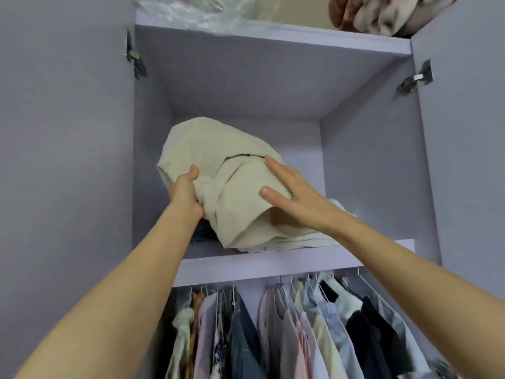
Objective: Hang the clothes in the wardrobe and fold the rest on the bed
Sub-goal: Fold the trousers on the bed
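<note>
beige soft cloth bundle (218,170) probably light, floppy; left hand (185,191) grips its edge, right hand (289,192) flat alongside.

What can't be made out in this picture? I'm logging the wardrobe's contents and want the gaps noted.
- Head view: the pile under the beige garment is mostly covered by it.
- Left hand: fingertips buried in cloth.
- Folded items and plastic wrap on the top shelf: cut off by the upper edge.
- Hanging clothes: overlapping, cut off below.
</note>
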{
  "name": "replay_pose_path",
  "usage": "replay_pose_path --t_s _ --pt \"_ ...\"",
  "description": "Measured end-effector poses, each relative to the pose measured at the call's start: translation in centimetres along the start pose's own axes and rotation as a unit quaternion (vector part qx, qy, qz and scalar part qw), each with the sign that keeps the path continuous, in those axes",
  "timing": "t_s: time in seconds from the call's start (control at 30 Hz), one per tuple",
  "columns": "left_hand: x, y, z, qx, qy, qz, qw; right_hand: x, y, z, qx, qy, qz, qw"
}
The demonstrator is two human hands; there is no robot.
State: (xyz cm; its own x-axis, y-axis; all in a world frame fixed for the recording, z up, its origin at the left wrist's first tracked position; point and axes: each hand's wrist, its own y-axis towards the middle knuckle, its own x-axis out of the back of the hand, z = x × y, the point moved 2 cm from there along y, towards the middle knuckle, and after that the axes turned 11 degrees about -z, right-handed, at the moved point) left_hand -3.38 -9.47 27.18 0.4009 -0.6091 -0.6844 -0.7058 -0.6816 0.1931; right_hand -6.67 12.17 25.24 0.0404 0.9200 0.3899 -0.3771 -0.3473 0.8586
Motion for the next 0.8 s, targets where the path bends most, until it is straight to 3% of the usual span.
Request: replay_pose_path --t_s 0.17,0.3,0.37,0.43,0.53,0.63,0.73,0.8 --pt "-0.1 12.3 -1.1 -0.018 0.013 -0.015 1.000 -6.8 9.4 -5.5 0.087 -0.112 0.101 0.985" --pt "-1.5 20.3 -1.8 -0.027 0.028 -0.011 0.999 -12.2 16.8 -9.3 0.092 -0.142 0.108 0.980" --pt "-2.5 24.5 -2.0 -0.067 0.055 -0.022 0.996 -15.3 20.9 -11.3 0.083 -0.143 0.091 0.982" --pt "-2.6 27.8 -2.1 -0.154 0.178 -0.087 0.968 -18.4 23.8 -13.4 0.070 -0.161 0.089 0.980" --pt "-1.9 29.8 -0.9 -0.248 0.436 -0.140 0.854 -23.3 25.2 -16.9 0.037 -0.211 0.209 0.954" --pt "-0.7 30.3 1.1 -0.312 0.610 -0.043 0.727 -26.0 24.1 -19.1 -0.003 -0.237 0.348 0.907" --pt "1.1 30.2 2.9 -0.302 0.758 0.054 0.575 -24.8 24.5 -19.0 0.030 -0.252 0.334 0.908" --pt "2.5 30.1 4.0 -0.238 0.824 0.109 0.503 -23.5 25.0 -18.9 0.075 -0.316 0.306 0.895"
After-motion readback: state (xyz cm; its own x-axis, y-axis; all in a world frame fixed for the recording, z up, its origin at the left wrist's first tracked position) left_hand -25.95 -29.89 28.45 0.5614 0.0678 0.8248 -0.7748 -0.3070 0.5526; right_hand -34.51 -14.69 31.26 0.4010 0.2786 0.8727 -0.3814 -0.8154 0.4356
